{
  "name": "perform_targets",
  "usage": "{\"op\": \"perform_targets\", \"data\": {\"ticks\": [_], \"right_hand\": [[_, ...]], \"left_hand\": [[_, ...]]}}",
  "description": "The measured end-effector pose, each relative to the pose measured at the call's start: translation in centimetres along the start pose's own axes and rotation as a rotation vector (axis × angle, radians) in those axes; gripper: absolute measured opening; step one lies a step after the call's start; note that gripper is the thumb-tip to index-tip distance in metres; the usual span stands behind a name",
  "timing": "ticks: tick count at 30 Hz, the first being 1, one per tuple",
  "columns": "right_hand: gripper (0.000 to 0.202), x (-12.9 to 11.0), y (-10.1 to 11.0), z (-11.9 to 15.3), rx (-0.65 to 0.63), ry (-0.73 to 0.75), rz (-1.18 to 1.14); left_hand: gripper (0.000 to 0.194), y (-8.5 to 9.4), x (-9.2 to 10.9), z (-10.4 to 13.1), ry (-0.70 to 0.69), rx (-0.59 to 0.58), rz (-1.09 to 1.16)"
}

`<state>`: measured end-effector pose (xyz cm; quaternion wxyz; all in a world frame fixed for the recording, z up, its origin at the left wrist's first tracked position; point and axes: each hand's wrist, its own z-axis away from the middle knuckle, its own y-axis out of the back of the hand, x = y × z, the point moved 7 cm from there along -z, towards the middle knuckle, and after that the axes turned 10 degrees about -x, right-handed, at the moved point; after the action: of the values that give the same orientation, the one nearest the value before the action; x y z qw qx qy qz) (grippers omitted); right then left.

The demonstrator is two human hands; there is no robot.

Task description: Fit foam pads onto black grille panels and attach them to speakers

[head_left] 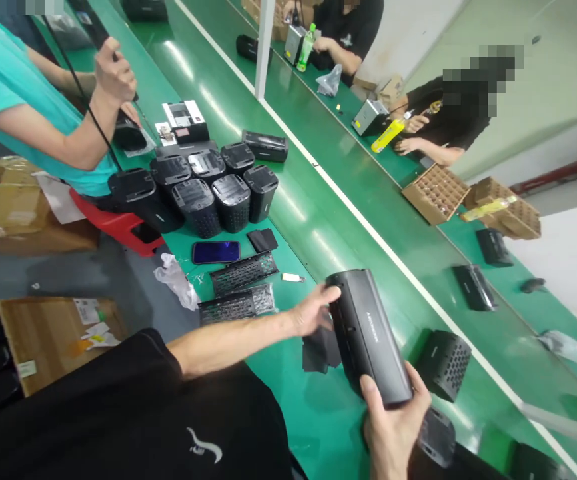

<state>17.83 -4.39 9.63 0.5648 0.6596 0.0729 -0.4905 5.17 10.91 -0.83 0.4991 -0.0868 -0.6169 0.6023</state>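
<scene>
A black speaker-like case (pixel 371 333) with small white lettering is held tilted above the green bench. My left hand (pixel 317 309) grips its upper left edge, thumb on top. Around the lower end wraps my right hand (pixel 396 417), with the thumb on the near side. Dark flat pieces (pixel 321 348) lie on the bench just below my left hand. Perforated black panels (pixel 243 272), a phone (pixel 216 252) and a small white item (pixel 293 277) are farther left.
Several black cases (pixel 193 200) stand grouped at the upper left, beside a person in a turquoise shirt (pixel 43 113). More cases sit on the green surface at right, including a perforated one (pixel 444 365). Two people work across the line.
</scene>
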Motion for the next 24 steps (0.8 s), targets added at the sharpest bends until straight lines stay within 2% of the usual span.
{"op": "perform_targets", "data": {"ticks": [1,3,5,7,9,11,15,18,21,24], "right_hand": [[0.098,0.9,0.5,0.6,-0.055,-0.035,-0.037],[0.096,3.0,1.0,2.2,-0.14,-0.094,-0.118],[0.095,5.2,0.9,4.0,-0.181,-0.154,-0.2],[0.092,7.1,0.2,5.6,-0.205,-0.215,-0.28],[0.087,8.6,-0.8,7.0,-0.221,-0.287,-0.39],[0.081,9.8,-2.1,8.1,-0.251,-0.394,-0.52],[0.072,10.9,-4.4,9.9,-0.36,-0.649,-0.688],[0.076,11.6,-5.0,11.0,-0.366,-0.777,-0.736],[0.08,12.5,-5.5,11.6,-0.321,-0.804,-0.797],[0.079,13.5,-6.2,12.3,-0.29,-0.839,-0.836]], "left_hand": [[0.085,0.8,1.8,0.5,-0.004,-0.019,-0.14],[0.09,1.3,4.5,1.3,0.076,-0.189,-0.388],[0.1,1.1,5.1,2.3,0.23,-0.409,-0.535],[0.1,1.1,4.3,3.5,0.327,-0.515,-0.583],[0.092,1.6,2.8,4.4,0.33,-0.473,-0.585],[0.086,2.5,1.0,5.1,0.32,-0.357,-0.58],[0.074,5.0,-2.2,6.4,0.47,-0.167,-0.642],[0.065,6.3,-3.2,6.6,0.606,-0.152,-0.694],[0.064,6.9,-4.1,6.8,0.709,-0.175,-0.676],[0.056,7.3,-4.8,6.9,0.753,-0.117,-0.694]]}}
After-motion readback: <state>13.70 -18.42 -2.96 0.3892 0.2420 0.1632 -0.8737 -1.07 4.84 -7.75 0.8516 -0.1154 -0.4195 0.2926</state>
